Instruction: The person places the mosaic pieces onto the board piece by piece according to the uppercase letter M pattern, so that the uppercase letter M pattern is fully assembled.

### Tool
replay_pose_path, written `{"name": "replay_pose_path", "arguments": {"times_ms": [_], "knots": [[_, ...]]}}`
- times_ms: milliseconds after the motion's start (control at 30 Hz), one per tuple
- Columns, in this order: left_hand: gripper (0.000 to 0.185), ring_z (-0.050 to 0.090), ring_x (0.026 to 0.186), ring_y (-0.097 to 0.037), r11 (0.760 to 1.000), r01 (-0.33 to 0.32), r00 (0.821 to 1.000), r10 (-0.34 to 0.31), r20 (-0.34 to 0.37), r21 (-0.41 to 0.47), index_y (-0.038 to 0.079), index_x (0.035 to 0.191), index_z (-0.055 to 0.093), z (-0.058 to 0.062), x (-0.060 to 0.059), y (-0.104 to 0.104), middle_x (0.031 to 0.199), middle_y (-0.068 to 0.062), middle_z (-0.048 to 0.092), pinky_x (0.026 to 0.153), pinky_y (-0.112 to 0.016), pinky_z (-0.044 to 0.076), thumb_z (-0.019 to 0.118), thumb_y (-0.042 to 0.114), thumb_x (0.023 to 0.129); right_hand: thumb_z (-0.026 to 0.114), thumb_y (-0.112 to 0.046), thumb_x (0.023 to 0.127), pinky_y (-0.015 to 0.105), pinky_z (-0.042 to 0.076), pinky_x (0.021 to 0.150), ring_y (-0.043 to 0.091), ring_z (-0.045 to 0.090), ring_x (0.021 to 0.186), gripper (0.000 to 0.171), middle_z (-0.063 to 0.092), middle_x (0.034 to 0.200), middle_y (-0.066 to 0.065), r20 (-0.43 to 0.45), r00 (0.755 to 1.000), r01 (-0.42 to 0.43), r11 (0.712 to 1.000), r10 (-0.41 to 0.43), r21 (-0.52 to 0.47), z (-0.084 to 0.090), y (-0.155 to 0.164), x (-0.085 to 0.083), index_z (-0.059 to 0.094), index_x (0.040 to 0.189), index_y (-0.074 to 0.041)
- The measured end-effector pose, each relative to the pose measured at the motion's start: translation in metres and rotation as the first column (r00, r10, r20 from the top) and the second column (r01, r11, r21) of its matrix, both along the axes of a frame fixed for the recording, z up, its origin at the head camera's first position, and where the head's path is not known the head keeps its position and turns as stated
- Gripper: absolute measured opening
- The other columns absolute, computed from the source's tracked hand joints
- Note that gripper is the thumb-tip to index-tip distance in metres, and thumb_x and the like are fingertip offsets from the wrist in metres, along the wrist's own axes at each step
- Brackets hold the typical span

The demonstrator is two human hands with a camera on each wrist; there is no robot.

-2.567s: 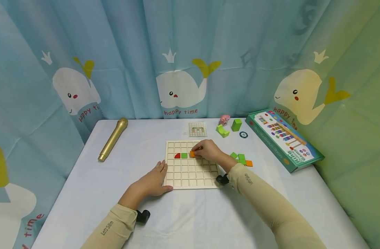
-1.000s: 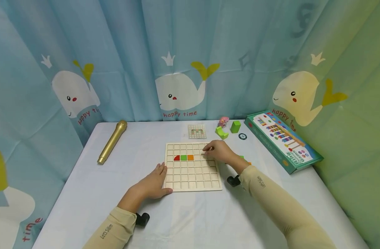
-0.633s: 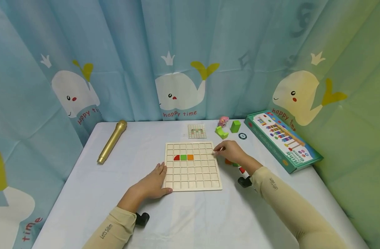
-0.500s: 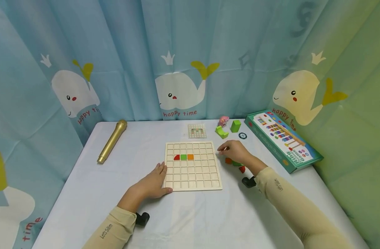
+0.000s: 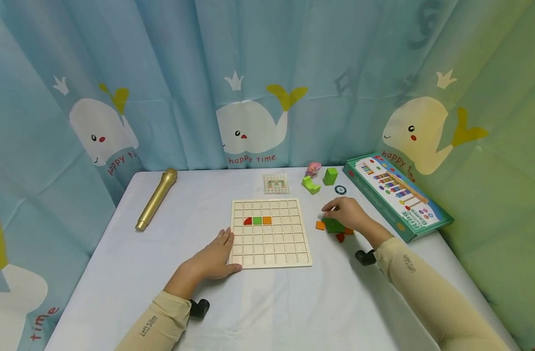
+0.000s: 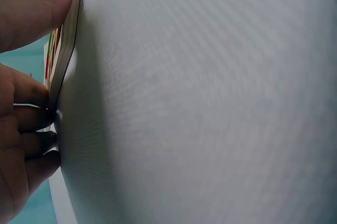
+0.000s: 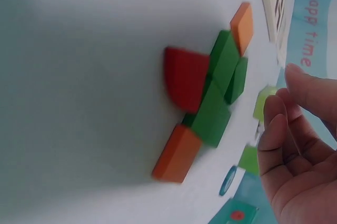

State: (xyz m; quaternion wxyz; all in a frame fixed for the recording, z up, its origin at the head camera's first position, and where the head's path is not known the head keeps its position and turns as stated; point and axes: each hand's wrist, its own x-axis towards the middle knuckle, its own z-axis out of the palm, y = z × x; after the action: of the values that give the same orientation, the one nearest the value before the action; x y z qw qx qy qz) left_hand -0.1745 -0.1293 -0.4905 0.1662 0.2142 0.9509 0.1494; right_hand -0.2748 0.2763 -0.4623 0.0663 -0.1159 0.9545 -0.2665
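Note:
A wooden grid board (image 5: 271,248) lies in the middle of the table. In its second row sit a red quarter-round tile (image 5: 247,221), a green tile (image 5: 257,220) and an orange tile (image 5: 267,220). My left hand (image 5: 215,254) rests flat against the board's left front edge (image 6: 64,50), fingers straight. My right hand (image 5: 346,213) hovers over a loose pile of tiles to the right of the board, holding nothing, fingers loosely curled (image 7: 295,145). The pile has green tiles (image 7: 221,89), a red piece (image 7: 184,79) and orange tiles (image 7: 178,153).
A gold microphone (image 5: 156,198) lies at the back left. A small pattern card (image 5: 276,183), green blocks (image 5: 312,185), a pink toy (image 5: 313,168) and a round black token (image 5: 340,189) sit behind the board. A green game box (image 5: 394,195) lies at the right.
My right hand has left the orange tile in the board's second row and moved right, off the board, to above the loose tile pile. My left hand has stayed put.

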Motion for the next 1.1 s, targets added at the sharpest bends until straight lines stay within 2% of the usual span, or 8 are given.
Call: {"name": "replay_pose_path", "arguments": {"times_ms": [267, 400, 600, 1100], "knots": [[0.095, 0.012, 0.152, -0.038, 1.000, -0.001, 1.000, 0.001, 0.002, 0.002, -0.010, 0.154, 0.024, -0.003, -0.001, -0.001, 0.164, -0.024, 0.014, 0.120, -0.047, 0.023, 0.069, 0.046, 0.094, 0.071, -0.018, 0.095, 0.033, 0.049, 0.072, 0.025, 0.058, 0.089, 0.022, 0.070, 0.103, 0.011, 0.067, 0.997, 0.042, 0.999, -0.042, -0.007, -0.004, 0.017, 0.002, 0.077, 0.111, -0.004], [0.095, 0.012, 0.152, -0.038, 1.000, -0.001, 1.000, 0.001, 0.003, 0.007, -0.010, 0.155, 0.023, -0.003, -0.001, -0.001, 0.164, -0.024, 0.014, 0.120, -0.047, 0.023, 0.069, 0.046, 0.094, 0.071, -0.017, 0.095, 0.033, 0.049, 0.071, 0.025, 0.058, 0.088, 0.022, 0.070, 0.105, 0.012, 0.069, 0.996, 0.050, 0.999, -0.050, -0.007, -0.005, 0.024, 0.004, 0.077, 0.112, -0.003], [0.095, 0.012, 0.152, -0.038, 1.000, 0.002, 1.000, -0.002, -0.002, 0.006, -0.011, 0.154, 0.024, -0.003, -0.002, -0.001, 0.164, -0.024, 0.014, 0.120, -0.046, 0.023, 0.069, 0.046, 0.093, 0.073, -0.013, 0.092, 0.033, 0.048, 0.071, 0.025, 0.058, 0.087, 0.021, 0.070, 0.105, 0.015, 0.066, 0.997, 0.042, 0.999, -0.042, -0.006, -0.009, 0.035, 0.007, 0.077, 0.110, -0.002], [0.095, 0.011, 0.153, -0.036, 1.000, -0.005, 1.000, 0.005, 0.021, -0.011, -0.009, 0.156, 0.022, -0.002, -0.002, 0.000, 0.165, -0.022, 0.013, 0.120, -0.045, 0.021, 0.069, 0.047, 0.094, 0.071, -0.011, 0.093, 0.034, 0.048, 0.074, 0.027, 0.056, 0.091, 0.028, 0.067, 0.107, 0.015, 0.128, 0.991, 0.023, 1.000, -0.025, 0.016, -0.016, 0.044, 0.001, 0.073, 0.120, -0.001]]}}
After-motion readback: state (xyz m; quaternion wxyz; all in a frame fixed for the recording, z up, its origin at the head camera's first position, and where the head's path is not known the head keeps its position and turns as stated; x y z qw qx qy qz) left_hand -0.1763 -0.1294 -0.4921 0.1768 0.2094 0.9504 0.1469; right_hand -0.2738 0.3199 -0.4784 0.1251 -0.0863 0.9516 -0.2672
